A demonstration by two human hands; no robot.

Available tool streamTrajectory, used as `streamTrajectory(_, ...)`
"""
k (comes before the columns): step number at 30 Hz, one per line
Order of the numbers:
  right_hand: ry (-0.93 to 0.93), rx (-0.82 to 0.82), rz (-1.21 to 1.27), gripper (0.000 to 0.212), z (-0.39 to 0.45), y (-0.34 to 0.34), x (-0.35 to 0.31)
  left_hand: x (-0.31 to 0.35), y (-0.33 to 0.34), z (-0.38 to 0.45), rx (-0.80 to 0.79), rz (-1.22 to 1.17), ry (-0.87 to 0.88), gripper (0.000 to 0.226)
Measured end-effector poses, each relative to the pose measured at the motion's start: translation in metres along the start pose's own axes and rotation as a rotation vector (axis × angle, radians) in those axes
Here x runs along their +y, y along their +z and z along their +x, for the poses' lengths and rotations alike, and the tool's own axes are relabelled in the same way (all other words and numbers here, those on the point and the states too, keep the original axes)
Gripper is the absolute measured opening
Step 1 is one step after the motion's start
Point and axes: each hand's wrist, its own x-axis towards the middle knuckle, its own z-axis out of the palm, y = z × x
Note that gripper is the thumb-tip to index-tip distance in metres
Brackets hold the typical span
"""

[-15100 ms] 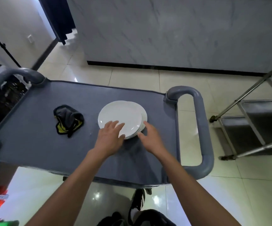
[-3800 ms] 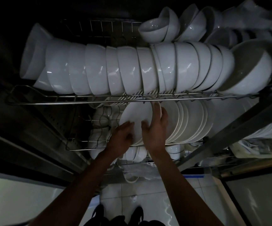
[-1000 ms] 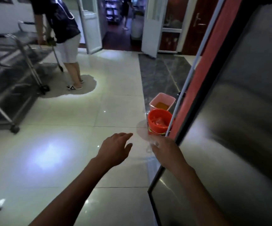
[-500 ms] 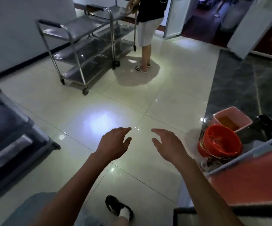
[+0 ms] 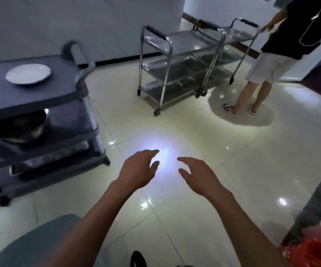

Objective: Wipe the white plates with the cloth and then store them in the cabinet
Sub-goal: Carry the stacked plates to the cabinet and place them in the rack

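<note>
One white plate (image 5: 28,74) lies flat on the top shelf of the grey cart (image 5: 63,93) at your left, well apart from your hands, and it looks like the next one to wipe; the cloth is not in view here. A few seconds ago you were slotting plates into the cabinet rack, and a second ago you were at its steel door; now you have turned away and the cart has come into sight, which I judge means that batch is stored and you are heading back for what is left. Your left hand (image 5: 138,170) and right hand (image 5: 198,174) both hang in front of you over the tiled floor (image 5: 232,160), fingers spread and relaxed, holding nothing. On the cart's middle shelf sits a dark metal pan (image 5: 19,128); what is inside it cannot be made out. At the lower right edge an orange bucket (image 5: 313,253) is only partly in frame, contents unclear. Beyond, the steel trolleys (image 5: 179,60) stand with a bystander (image 5: 283,41) at their far end.
</note>
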Motion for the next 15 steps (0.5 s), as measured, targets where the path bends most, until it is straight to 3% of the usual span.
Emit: streamTrajectory(15, -0.467, -0.174, 0.035, 0.047, 0.221, 0.015, -0.137, -0.134, -0.091, 0.072, 0.178, 0.016, -0.447, 0.039)
